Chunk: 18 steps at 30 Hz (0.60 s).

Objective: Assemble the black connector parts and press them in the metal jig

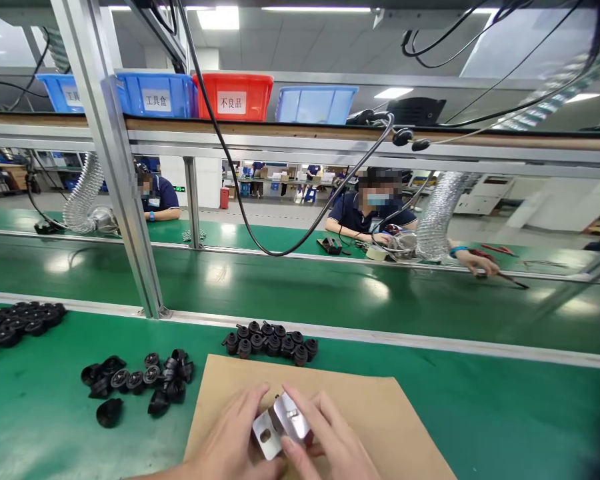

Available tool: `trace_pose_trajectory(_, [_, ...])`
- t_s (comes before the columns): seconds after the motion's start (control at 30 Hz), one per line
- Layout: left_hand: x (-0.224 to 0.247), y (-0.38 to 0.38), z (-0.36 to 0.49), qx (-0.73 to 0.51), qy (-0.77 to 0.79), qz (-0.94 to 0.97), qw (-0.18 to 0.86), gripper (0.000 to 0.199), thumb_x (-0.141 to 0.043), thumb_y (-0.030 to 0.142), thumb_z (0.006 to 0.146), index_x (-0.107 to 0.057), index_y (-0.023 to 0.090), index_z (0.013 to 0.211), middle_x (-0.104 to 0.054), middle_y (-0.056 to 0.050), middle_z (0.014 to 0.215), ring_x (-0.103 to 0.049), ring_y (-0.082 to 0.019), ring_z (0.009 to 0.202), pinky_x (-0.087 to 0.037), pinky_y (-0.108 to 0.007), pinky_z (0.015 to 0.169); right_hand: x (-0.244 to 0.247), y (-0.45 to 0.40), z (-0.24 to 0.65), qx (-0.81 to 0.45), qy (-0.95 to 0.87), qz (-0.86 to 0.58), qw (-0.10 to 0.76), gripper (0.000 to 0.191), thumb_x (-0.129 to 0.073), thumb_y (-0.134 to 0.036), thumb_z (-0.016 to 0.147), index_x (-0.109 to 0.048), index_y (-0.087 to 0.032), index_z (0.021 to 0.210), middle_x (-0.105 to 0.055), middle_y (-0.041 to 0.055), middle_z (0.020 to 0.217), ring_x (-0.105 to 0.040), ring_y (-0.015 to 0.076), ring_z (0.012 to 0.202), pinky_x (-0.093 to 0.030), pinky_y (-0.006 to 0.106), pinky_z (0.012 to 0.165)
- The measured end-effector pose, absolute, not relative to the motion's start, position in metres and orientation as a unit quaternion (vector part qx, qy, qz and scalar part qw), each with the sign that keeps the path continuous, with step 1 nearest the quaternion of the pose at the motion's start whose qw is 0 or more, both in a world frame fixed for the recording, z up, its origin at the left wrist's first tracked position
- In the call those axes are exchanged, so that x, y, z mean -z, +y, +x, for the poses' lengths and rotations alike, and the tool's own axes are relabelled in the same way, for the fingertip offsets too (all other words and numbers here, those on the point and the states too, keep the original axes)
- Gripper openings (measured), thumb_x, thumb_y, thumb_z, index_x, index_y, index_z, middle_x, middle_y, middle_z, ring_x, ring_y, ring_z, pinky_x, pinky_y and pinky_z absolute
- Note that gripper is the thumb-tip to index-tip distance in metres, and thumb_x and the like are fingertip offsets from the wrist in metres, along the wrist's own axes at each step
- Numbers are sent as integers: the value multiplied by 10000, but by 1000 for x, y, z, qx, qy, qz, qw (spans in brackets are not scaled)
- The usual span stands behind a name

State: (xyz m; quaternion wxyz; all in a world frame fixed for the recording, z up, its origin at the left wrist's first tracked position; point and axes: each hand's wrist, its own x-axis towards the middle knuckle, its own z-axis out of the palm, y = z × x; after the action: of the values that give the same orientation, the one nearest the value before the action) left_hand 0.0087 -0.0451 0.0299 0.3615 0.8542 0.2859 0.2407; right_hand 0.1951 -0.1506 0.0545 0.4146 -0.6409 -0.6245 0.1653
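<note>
Between my two hands is a small silvery metal block [267, 435] with a dark oval hole in one face and a bright fitting on its right part. My left hand [230, 430] is closed round its left side, thumb and fingers against the metal. From the right, my right hand [330, 433] grips the other side with fingers over the top edge. Both hands are above a sheet of brown cardboard [380, 407]. My fingers hide the block's lower side. Beyond the sheet stands a cluster of small black round parts [273, 341] with knobbed tops.
Loose black cup-shaped parts [109, 413] lie left of the cardboard, and more black parts [20, 323] sit farther left. A metal post [115, 160] rises from the bench edge. A black cable [240, 207] hangs ahead. Across the green belt [280, 277], a co-worker [373, 210] sits.
</note>
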Motion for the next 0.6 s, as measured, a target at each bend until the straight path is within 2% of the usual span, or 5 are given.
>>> trace_pose_trajectory(0.17, [-21, -38, 9, -284, 252, 838, 391, 820, -817, 364, 785, -486, 285, 1531, -704, -136, 1347, -677, -379, 1204, -561, -505, 1071, -44, -140, 199, -115, -675, -655, 320, 548, -538, -556, 1018, -544, -347, 1525, -622, 103, 1040, -714, 274, 800, -643, 396, 675])
trace_pose_trajectory(0.27, [-12, -27, 6, -273, 248, 835, 408, 914, -856, 436, 753, -466, 300, 1569, -687, -146, 1385, -666, -400, 1215, -555, -515, 1068, -60, -132, 207, -190, -673, -653, 291, 533, -670, -521, 938, -602, -335, 1433, -623, 110, 1126, -704, 310, 975, -636, 429, 822])
trace_pose_trajectory(0.43, [-6, -10, 0, -223, 253, 822, 458, 915, -818, 572, 790, -472, 297, 1591, -731, -121, 1233, -677, -345, 1090, -579, -447, 969, -81, -123, 224, -347, -681, -539, 354, 656, -750, -508, 879, -577, -295, 1475, -565, 138, 1440, -612, 332, 1297, -523, 424, 1089])
trace_pose_trajectory(0.5, [-7, -6, -1, -209, 275, 806, 481, 881, -746, 623, 854, -462, 269, 1609, -738, -108, 1141, -682, -289, 974, -582, -406, 902, -76, -121, 229, -352, -679, -539, 354, 659, -770, -467, 864, -585, -306, 1476, -622, 117, 1395, -639, 321, 1258, -533, 400, 1063])
trace_pose_trajectory(0.6, [-14, -3, -1, -189, 291, 781, 518, 931, -717, 700, 855, -441, 260, 1628, -738, -93, 1058, -689, -250, 844, -586, -387, 819, -64, -116, 230, -247, -687, -616, 295, 649, -807, -372, 809, -641, -309, 1432, -716, 119, 1271, -673, 366, 1182, -540, 449, 1038])
